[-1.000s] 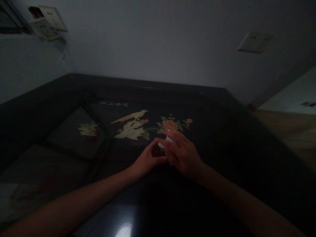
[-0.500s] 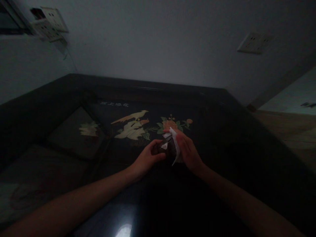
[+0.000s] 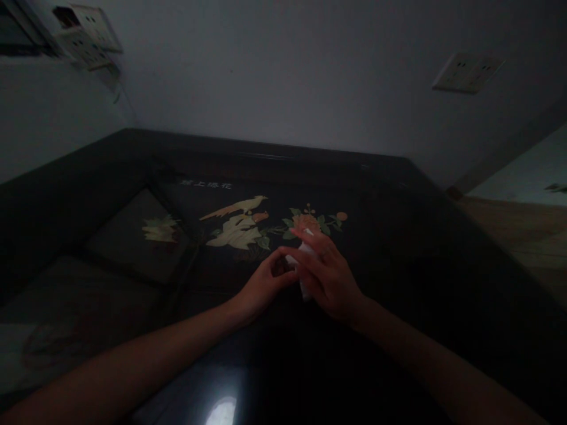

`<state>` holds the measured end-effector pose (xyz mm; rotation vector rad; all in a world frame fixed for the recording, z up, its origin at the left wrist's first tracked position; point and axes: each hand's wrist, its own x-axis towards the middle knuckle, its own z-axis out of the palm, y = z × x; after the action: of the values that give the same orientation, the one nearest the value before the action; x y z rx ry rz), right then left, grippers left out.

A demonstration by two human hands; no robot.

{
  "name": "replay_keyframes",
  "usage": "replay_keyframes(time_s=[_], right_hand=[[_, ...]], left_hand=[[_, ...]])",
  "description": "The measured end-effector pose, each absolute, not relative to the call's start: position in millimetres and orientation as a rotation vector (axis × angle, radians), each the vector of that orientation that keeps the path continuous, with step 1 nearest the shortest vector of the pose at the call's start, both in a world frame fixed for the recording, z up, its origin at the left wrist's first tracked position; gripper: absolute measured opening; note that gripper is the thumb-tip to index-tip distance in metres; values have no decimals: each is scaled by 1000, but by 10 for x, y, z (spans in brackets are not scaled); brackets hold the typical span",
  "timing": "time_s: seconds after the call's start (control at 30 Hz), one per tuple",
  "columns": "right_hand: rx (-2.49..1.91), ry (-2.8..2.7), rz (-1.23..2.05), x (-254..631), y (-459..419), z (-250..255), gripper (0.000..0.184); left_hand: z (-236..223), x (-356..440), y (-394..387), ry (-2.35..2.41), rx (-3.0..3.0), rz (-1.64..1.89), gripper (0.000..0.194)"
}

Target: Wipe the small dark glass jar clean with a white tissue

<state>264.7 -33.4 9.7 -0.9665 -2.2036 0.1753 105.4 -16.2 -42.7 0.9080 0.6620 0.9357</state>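
My left hand [image 3: 260,287] curls its thumb and fingers around a small dark object [image 3: 289,267], mostly hidden now and too dim to name. A white tissue [image 3: 305,289] is in my right hand [image 3: 333,280], whose fingers press it over the dark object's right side and top. Both hands meet just above a dark glossy tabletop [image 3: 376,254], in front of its inlaid bird and flower picture [image 3: 239,227].
A pale wall rises behind the table, with a socket plate [image 3: 469,72] on the right and more sockets [image 3: 91,41] at upper left. Wooden-looking floor [image 3: 522,230] shows beyond the table's right edge. The room is dim.
My right hand has moved left over the dark object, its fingers folding the tissue across it. The object's pale triangular mark is now covered. My left hand stays almost in place.
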Motion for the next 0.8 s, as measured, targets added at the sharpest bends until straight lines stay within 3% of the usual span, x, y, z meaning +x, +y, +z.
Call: replay_keyframes(time_s=[0.23, 0.63, 0.8], right_hand=[[-887, -2283, 74, 2652, -333, 163, 35], [-1043, -1390, 1119, 2624, -243, -25, 45], [-1071, -1352, 1109, 2608, -274, -44, 46]], left_hand=[[-454, 1055, -169, 608, 935, 929, 46], [-450, 1018, -156, 592, 937, 877, 51], [-403, 1009, -170, 614, 935, 865, 51]])
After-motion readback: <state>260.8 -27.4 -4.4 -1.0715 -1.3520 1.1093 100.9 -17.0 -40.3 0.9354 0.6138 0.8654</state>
